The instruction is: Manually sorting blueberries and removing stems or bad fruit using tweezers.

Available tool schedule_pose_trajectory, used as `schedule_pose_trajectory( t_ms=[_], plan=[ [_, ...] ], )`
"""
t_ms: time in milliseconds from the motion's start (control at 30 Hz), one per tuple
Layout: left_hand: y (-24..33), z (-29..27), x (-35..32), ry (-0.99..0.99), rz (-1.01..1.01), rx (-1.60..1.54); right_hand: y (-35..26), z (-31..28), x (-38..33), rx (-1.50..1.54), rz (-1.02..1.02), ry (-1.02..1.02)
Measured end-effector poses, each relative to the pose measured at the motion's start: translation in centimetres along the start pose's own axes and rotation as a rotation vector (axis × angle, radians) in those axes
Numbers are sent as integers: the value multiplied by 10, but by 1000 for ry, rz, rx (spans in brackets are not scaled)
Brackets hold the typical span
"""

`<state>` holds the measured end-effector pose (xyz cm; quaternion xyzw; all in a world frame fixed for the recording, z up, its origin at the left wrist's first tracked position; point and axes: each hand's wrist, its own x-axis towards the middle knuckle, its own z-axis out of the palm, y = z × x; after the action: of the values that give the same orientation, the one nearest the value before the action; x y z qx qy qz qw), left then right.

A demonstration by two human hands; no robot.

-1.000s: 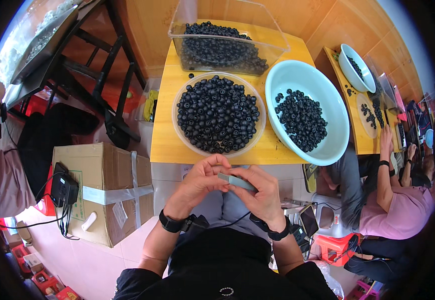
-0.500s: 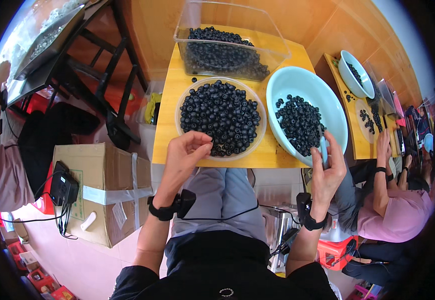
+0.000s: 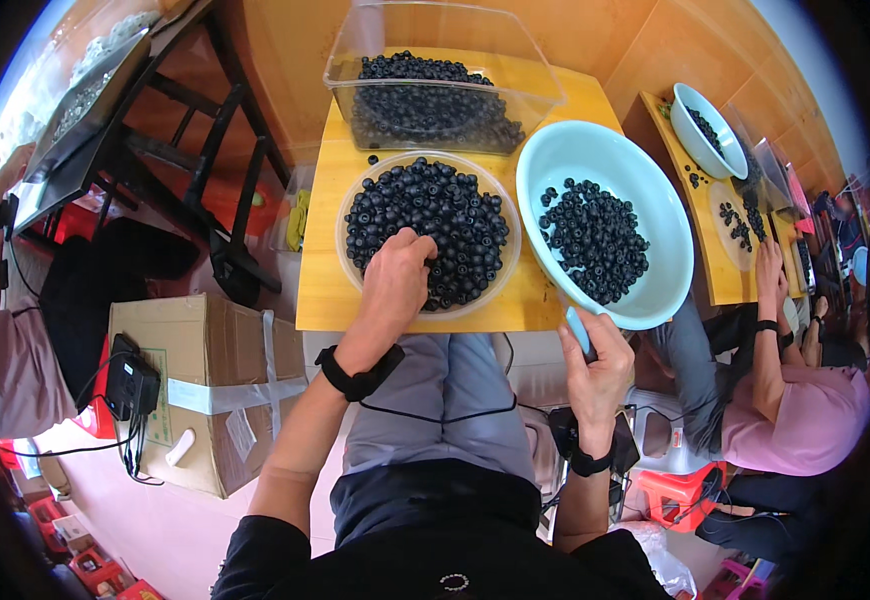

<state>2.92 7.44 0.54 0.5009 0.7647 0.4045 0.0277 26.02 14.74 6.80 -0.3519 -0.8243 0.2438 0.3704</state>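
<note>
Clear tub, top centre: filled with dark berries.
Round tray, centre: heaped dark round berries; left hand curled down into them.
Blue basin, right: thinner layer of berries.
Right hand, lower right: closed around small pale-blue tool.

i count two yellow tables: mine and a second one off to my right. three bowls hold dark berries: one shallow clear bowl, one big light-blue bowl, one small light-blue bowl. one clear plastic bin, one taped cardboard box, two red stools. the berries are too many to count.
</note>
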Motion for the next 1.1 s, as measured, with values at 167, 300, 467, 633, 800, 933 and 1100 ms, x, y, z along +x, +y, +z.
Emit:
schedule_pose_trajectory(
  t_ms=[167, 300, 467, 633, 800, 933, 1100],
  plan=[
    [-4, -3, -2, -52, -2, -14, 6, 6, -9, 45, 19, -45],
    [-4, -14, -3, -133, -275, -385, 3, 9, -12, 56, 52, -77],
    [11, -35, -23, -220, -532, -1289, -14, 14, -9, 148, 65, -271],
    [14, -26, -47, -340, -581, -1746, -23, 32, -8, 237, -92, -330],
    [13, -22, -57, -327, -623, -1817, -29, 38, -9, 185, -147, -376],
    [11, -22, -61, -337, -608, -1823, -32, 39, -9, 175, -146, -385],
    [12, -24, -61, -324, -590, -1833, -33, 41, -8, 157, -162, -384]
  ],
)
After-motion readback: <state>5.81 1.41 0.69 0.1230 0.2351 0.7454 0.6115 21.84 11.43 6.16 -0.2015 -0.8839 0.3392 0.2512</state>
